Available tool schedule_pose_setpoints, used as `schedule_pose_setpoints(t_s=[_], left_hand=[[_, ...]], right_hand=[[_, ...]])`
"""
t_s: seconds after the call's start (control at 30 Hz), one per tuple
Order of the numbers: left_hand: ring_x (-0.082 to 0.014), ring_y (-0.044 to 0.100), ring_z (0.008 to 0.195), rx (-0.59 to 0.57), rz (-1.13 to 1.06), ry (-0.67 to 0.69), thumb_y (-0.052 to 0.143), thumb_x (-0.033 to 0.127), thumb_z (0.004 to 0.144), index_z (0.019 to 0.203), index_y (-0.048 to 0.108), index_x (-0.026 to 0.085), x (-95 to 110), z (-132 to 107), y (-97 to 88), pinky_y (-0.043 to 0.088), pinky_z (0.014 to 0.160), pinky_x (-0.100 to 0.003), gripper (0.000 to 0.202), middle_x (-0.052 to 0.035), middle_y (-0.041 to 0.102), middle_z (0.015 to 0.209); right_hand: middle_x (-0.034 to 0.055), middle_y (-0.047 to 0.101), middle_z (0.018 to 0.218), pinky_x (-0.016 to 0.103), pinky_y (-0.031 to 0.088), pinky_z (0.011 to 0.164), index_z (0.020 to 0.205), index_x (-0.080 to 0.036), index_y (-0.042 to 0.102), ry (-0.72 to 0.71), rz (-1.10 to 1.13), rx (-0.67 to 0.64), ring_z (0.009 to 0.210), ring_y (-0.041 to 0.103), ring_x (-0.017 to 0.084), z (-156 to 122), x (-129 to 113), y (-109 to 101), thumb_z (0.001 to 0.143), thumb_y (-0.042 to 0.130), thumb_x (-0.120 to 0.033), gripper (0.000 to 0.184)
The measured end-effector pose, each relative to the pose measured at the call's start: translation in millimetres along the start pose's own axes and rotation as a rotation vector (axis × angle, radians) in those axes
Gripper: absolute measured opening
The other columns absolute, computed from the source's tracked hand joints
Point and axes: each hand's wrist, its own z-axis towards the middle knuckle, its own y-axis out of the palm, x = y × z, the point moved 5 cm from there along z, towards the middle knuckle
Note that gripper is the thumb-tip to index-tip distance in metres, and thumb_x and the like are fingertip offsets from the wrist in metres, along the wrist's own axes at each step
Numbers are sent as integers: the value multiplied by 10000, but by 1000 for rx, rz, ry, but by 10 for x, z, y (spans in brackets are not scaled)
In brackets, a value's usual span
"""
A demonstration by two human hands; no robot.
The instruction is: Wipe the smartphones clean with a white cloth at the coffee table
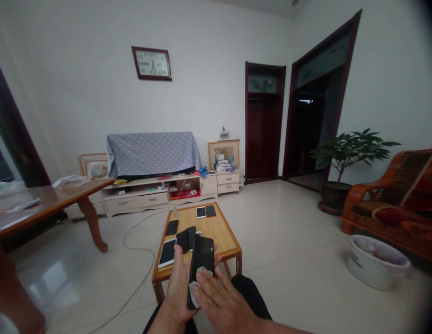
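My left hand (pixel 177 293) is wrapped around a black smartphone (pixel 204 252), held tilted above the near end of a low wooden table (pixel 224 234). A dark flap or second panel runs along the phone's left side; I cannot tell whether it is a case. With my right hand (pixel 225 302) I press a crumpled white cloth (pixel 203 272) onto the lower part of the screen. Beyond my hands lie a white-framed tablet (pixel 167 252), a black folded case (pixel 183 240) and a dark phone (pixel 172 227). At the table's far end are a white phone (pixel 201 212) and a dark phone (pixel 210 211).
A small clear bottle (pixel 174 208) stands at the table's far left corner. A cable (pixel 139 249) crosses the floor on the left, near a larger wooden table (pixel 92 188). To the right are a white tub (pixel 372 264), a potted plant (pixel 336 195) and a wooden sofa (pixel 355 204).
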Motion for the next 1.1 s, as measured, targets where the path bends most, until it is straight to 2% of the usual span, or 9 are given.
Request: schedule_pose_setpoints(t_s=[0.1,0.23,0.33,0.4,0.6,0.7,0.83,1.0,1.1], left_hand=[[-333,679,1115,6,16,-31,410,774,859,1423,504,72,-88,31,4,464,1034,-479,905,-231,703,1211],[-314,522,1343,-63,20,51,363,785,867,1463,475,139,-131,79,35,318,1171,-469,886,-183,624,1374],[-291,415,1432,-150,-11,94,250,781,894,1502,427,189,-36,78,1,262,1201,-472,866,-142,571,1449],[-295,397,1443,-170,-33,106,207,807,877,1512,408,188,46,71,-63,268,1198,-482,910,-140,561,1460],[-346,512,1348,-130,-51,40,345,767,887,1477,431,72,-19,83,-184,324,1163,-519,915,-225,604,1384],[-342,555,1308,-112,-62,26,393,730,900,1437,492,85,-100,95,-151,343,1155,-496,846,-208,645,1336],[-340,581,1280,-85,-65,64,419,715,901,1413,528,110,-22,105,-152,351,1151,-496,801,-191,672,1302],[-336,628,1218,-6,-68,75,459,721,881,1377,564,93,90,160,-278,402,1116,-489,807,-196,704,1238],[-330,637,1205,44,-66,65,466,718,879,1366,578,115,53,228,-348,423,1099,-487,783,-175,715,1225]], right_hand=[[148,349,1586,523,203,1230,1560,-116,305,19,34,-32,1504,255,280,138,22,-93,979,433,-660,806],[154,269,1620,579,152,1228,1575,-138,275,211,75,-95,1520,200,291,369,377,-244,1015,431,-577,728],[181,266,1616,609,146,1218,1579,-129,262,305,56,-90,1520,191,307,331,529,-219,1022,423,-564,725],[184,265,1616,607,150,1219,1581,-120,255,295,49,-93,1520,187,310,211,465,-135,1013,435,-579,753],[174,352,1583,569,146,1231,1564,-107,300,117,80,-57,1506,247,293,29,63,-7,963,466,-666,837],[154,333,1596,615,126,1220,1573,-144,286,198,84,-109,1508,242,299,150,213,-8,999,447,-608,756],[184,301,1603,647,174,1200,1580,-132,264,304,65,-163,1512,216,322,254,436,41,1021,425,-565,725],[166,277,1616,635,149,1212,1582,-127,254,178,127,-182,1518,203,314,243,248,166,1002,437,-607,775],[136,333,1601,630,128,1219,1579,-161,271,169,152,-171,1507,248,302,338,314,222,1008,449,-583,733]])
